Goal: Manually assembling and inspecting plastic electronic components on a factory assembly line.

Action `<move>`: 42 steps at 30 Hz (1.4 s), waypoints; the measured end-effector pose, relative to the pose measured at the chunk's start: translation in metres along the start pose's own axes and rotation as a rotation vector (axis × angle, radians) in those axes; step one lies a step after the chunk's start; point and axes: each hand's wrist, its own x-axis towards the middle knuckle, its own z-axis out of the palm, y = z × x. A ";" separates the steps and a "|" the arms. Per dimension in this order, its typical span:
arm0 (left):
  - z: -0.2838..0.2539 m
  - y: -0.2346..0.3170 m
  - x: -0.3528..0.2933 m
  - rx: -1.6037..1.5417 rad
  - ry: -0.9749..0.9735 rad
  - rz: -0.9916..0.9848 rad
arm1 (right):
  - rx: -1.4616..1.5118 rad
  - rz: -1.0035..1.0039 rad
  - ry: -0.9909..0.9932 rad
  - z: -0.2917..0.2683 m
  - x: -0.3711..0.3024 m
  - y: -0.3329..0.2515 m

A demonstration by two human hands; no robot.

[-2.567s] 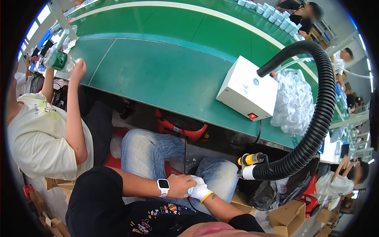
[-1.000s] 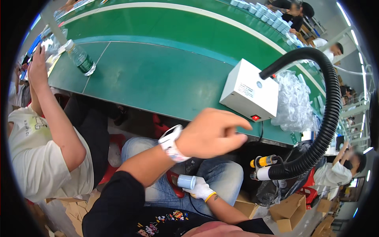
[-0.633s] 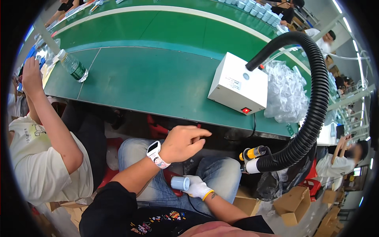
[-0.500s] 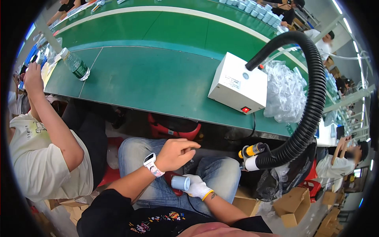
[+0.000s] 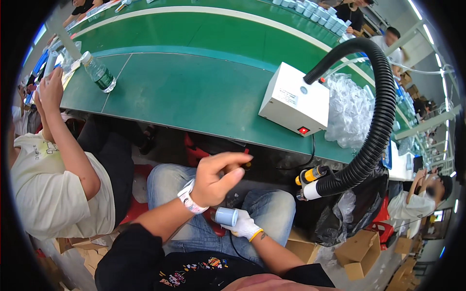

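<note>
My right hand (image 5: pixel 246 226), in a white knit glove with a yellow cuff, is closed on a light blue cup-shaped part (image 5: pixel 226 217) above my lap. The cup lies tilted on its side, and most of the gripping fingers are hidden behind it. Above and a little left of it, my bare left hand (image 5: pixel 217 179) hangs in the air, apart from the cup. Its index finger and thumb stretch out to the right with a gap between them, and nothing shows in it. A white watch is on that wrist.
On the green bench (image 5: pixel 189 92) stand a white box with a lit red switch (image 5: pixel 296 104), a bag of clear plastic (image 5: pixel 347 109) and a water bottle (image 5: pixel 99 72). A black corrugated hose (image 5: pixel 383 111) arches down to my right, its yellow-and-white nozzle (image 5: pixel 311 182) near my knee. A co-worker (image 5: pixel 53 189) sits at left.
My left hand has risen slightly, and its thumb now stands apart from the index finger. The right hand has lifted the cup a little. The co-worker at left now raises a pale blue part.
</note>
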 end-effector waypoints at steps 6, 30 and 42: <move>0.048 0.058 0.083 0.068 -0.268 0.332 | 0.057 0.069 -0.018 -0.005 -0.002 -0.005; -0.037 -0.059 -0.034 0.484 0.016 0.207 | 0.118 0.139 0.124 -0.012 -0.029 -0.019; -0.011 -0.091 -0.115 0.261 -0.375 -0.292 | 0.179 0.087 0.334 -0.062 -0.074 -0.037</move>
